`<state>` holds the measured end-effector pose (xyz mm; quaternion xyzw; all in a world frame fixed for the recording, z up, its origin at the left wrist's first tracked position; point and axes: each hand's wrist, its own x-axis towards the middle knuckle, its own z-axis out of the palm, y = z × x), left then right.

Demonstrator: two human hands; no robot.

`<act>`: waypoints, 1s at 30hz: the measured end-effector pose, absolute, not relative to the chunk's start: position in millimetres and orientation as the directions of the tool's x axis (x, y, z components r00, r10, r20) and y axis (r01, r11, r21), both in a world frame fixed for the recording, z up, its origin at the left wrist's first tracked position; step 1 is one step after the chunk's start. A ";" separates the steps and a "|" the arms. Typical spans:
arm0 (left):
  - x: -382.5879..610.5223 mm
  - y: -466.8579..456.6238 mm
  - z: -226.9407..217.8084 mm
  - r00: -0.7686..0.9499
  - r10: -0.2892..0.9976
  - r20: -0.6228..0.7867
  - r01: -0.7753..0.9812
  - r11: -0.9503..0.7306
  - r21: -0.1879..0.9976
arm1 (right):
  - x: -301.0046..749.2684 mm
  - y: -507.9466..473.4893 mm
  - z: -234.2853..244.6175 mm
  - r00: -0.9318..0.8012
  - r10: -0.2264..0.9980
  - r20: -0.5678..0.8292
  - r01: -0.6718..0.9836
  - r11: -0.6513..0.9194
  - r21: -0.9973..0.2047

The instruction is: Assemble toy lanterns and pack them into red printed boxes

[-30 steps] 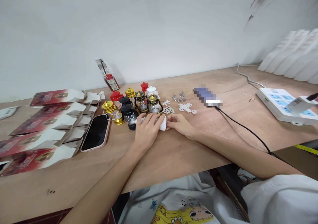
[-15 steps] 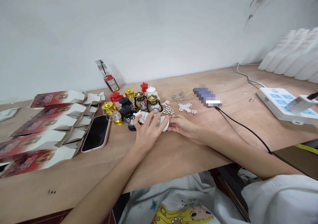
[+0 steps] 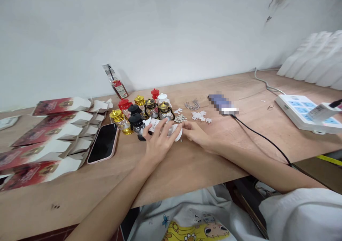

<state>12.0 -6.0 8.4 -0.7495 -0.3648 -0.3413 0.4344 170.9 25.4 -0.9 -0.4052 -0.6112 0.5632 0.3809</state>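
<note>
L hand (image 3: 159,141): curled over white lantern (image 3: 178,133), gripping it; lantern tipped sideways, base to R, mid-worktop (image 3: 171,166) toward near edge. Can't tell if it touches the wood.
R hand (image 3: 197,134): fingertips at lantern's base, partly hidden; can't tell if closed on anything.
Lanterns (image 3: 138,125): standing group just beyond L hand, incl. black, gold, red, white.
Coin batteries (image 3: 180,118): loose cluster behind hands.
White plastic bits (image 3: 200,116): R of batteries; metal bits (image 3: 192,104) nearer far edge.
Phone (image 3: 103,144): flat, btwn lanterns & red boxes (image 3: 53,134) at L edge.
Power strip (image 3: 307,114): nr R edge, w/ plug.
</note>
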 end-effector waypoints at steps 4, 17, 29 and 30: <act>9.1 -5.7 7.4 0.488 0.287 0.825 0.850 -0.372 -0.373 | 167.8 14.8 0.5 -0.481 0.860 0.170 0.582 0.459 -0.671; 6.9 -5.1 6.5 0.492 0.340 0.802 0.847 -0.399 -0.350 | 164.7 7.5 4.2 -0.603 0.797 0.013 0.795 0.603 -0.071; 9.6 -5.2 6.3 0.530 0.359 0.768 0.827 -0.419 -0.374 | 170.0 15.9 3.9 -0.574 0.818 0.040 0.817 0.575 -0.029; 9.8 -5.6 6.3 0.529 0.358 0.769 0.827 -0.418 -0.375 | 169.9 15.9 3.9 -0.574 0.818 0.040 0.818 0.575 -0.027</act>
